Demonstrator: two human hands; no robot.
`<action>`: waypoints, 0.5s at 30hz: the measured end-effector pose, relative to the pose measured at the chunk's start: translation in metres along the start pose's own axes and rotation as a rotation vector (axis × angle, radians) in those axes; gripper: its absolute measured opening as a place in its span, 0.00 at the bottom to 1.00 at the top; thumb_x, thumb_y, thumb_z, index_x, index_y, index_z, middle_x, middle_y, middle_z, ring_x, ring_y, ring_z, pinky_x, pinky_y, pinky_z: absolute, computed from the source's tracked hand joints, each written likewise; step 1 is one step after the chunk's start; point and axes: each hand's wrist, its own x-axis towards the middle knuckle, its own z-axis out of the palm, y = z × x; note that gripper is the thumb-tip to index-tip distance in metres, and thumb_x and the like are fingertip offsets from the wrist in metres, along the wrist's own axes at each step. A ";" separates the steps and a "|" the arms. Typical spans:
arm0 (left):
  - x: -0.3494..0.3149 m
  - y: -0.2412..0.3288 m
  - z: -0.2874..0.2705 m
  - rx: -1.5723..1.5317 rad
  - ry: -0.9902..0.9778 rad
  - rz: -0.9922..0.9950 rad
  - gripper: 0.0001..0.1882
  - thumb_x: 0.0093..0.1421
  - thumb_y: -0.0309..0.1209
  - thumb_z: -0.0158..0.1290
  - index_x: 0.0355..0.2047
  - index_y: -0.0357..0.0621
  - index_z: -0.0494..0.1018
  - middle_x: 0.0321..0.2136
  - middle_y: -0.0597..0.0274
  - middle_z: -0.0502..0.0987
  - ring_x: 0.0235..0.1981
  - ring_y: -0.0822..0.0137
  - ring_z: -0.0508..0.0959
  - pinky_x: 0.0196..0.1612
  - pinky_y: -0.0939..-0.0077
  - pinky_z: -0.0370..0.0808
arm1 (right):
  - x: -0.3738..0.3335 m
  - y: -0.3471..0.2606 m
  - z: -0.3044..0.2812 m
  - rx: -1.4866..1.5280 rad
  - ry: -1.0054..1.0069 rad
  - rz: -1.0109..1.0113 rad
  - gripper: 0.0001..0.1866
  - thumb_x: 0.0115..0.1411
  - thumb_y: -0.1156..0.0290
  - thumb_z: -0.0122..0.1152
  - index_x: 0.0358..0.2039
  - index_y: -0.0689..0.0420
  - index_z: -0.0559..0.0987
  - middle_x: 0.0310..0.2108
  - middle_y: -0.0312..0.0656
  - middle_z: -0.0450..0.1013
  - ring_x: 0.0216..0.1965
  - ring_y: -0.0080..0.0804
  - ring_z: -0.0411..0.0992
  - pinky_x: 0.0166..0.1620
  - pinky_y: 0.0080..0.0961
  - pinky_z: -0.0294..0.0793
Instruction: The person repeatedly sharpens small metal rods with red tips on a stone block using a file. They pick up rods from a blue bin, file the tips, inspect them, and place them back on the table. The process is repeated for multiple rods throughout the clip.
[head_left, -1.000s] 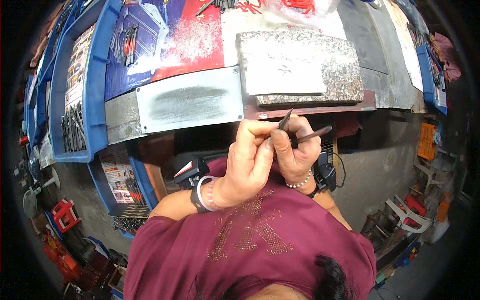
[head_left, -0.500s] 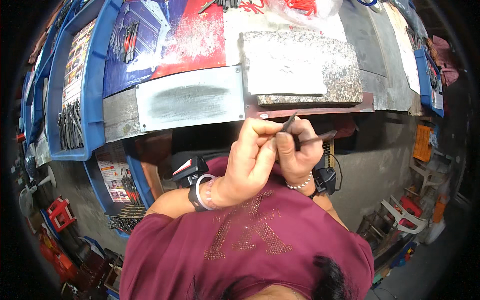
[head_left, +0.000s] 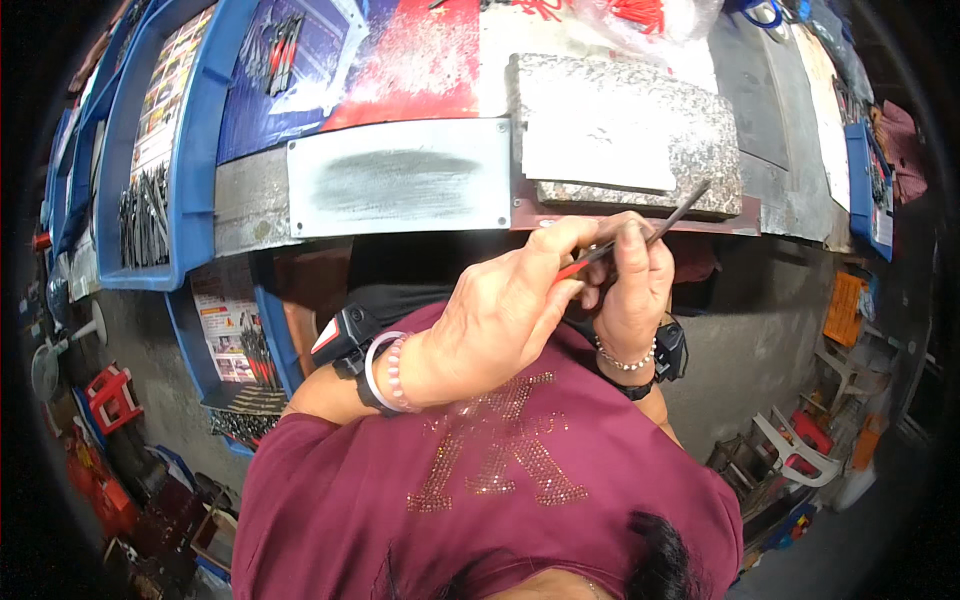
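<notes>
In front of my chest, just off the bench edge, my two hands meet. My left hand [head_left: 495, 315] is closed, pinching a slim red-and-black tool [head_left: 572, 268] between thumb and fingers. Its dark end runs in among the right fingers. Closed around a thin dark bar [head_left: 688, 208], perhaps a file, is my right hand [head_left: 638, 285]; the bar sticks out past its fingertips, up and to the right, over the corner of the stone slab [head_left: 705, 130]. Where tool and bar meet is hidden by the fingers, so I cannot tell whether they touch.
White paper [head_left: 600, 150] lies on the slab. Left of it is a pale screwed-down plate [head_left: 400, 215] with a dark smear. Blue trays [head_left: 190, 190] of dark slim parts stand at the left. Similar red-and-black tools [head_left: 285, 60] and a plastic bag of red pieces [head_left: 675, 20] lie farther back.
The dark bar has swung from pointing right to pointing up and right. Red on the left hand's tool now shows. Both hands have shifted slightly right, and the bench appears higher in view.
</notes>
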 end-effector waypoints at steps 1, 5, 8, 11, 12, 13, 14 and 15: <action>-0.002 0.000 -0.002 0.001 -0.003 -0.021 0.24 0.55 0.15 0.55 0.52 0.30 0.63 0.46 0.48 0.75 0.32 0.61 0.82 0.34 0.73 0.79 | 0.001 0.001 0.001 0.000 0.019 -0.024 0.18 0.70 0.62 0.45 0.30 0.62 0.75 0.16 0.31 0.66 0.13 0.13 0.60 0.16 0.12 0.57; -0.012 0.001 -0.011 0.012 -0.008 -0.131 0.25 0.54 0.18 0.58 0.52 0.34 0.66 0.37 0.52 0.78 0.26 0.68 0.80 0.28 0.79 0.75 | 0.003 0.003 0.001 0.097 0.076 0.004 0.19 0.70 0.62 0.46 0.29 0.64 0.74 0.18 0.37 0.68 0.12 0.15 0.59 0.16 0.14 0.62; -0.015 0.002 -0.014 0.001 0.011 -0.204 0.22 0.54 0.20 0.59 0.50 0.37 0.69 0.27 0.57 0.79 0.22 0.73 0.78 0.25 0.83 0.74 | 0.004 0.004 0.001 0.100 0.053 -0.005 0.19 0.70 0.62 0.46 0.29 0.65 0.74 0.18 0.37 0.67 0.12 0.15 0.59 0.16 0.14 0.62; -0.016 0.003 -0.015 -0.012 0.028 -0.222 0.19 0.55 0.20 0.59 0.48 0.37 0.71 0.27 0.57 0.80 0.22 0.73 0.79 0.25 0.83 0.73 | 0.004 0.005 0.003 0.106 0.031 -0.005 0.19 0.70 0.62 0.46 0.30 0.64 0.75 0.17 0.35 0.66 0.12 0.16 0.60 0.15 0.14 0.62; -0.016 0.003 -0.015 -0.010 0.034 -0.223 0.18 0.55 0.20 0.59 0.47 0.37 0.72 0.27 0.57 0.80 0.22 0.73 0.79 0.25 0.83 0.74 | 0.004 0.005 0.004 0.110 0.040 0.001 0.19 0.70 0.62 0.46 0.30 0.64 0.75 0.17 0.34 0.65 0.12 0.16 0.60 0.15 0.14 0.62; -0.016 0.002 -0.015 0.006 0.040 -0.233 0.17 0.55 0.21 0.59 0.46 0.36 0.72 0.27 0.57 0.80 0.23 0.74 0.79 0.25 0.84 0.74 | 0.004 0.006 0.004 0.114 0.048 0.007 0.19 0.70 0.62 0.47 0.30 0.64 0.75 0.16 0.34 0.65 0.12 0.16 0.61 0.16 0.14 0.62; -0.017 0.002 -0.015 -0.008 0.040 -0.222 0.16 0.55 0.21 0.58 0.45 0.36 0.73 0.27 0.56 0.80 0.23 0.73 0.80 0.25 0.84 0.74 | 0.003 0.006 0.005 0.117 0.065 0.019 0.18 0.69 0.62 0.47 0.30 0.64 0.75 0.16 0.33 0.64 0.12 0.16 0.61 0.16 0.14 0.62; -0.017 0.001 -0.015 -0.010 0.040 -0.220 0.15 0.56 0.20 0.58 0.45 0.36 0.73 0.27 0.56 0.80 0.24 0.73 0.80 0.26 0.84 0.74 | 0.003 0.006 0.005 0.108 0.056 0.016 0.18 0.69 0.62 0.48 0.30 0.64 0.75 0.16 0.33 0.64 0.12 0.16 0.61 0.16 0.14 0.62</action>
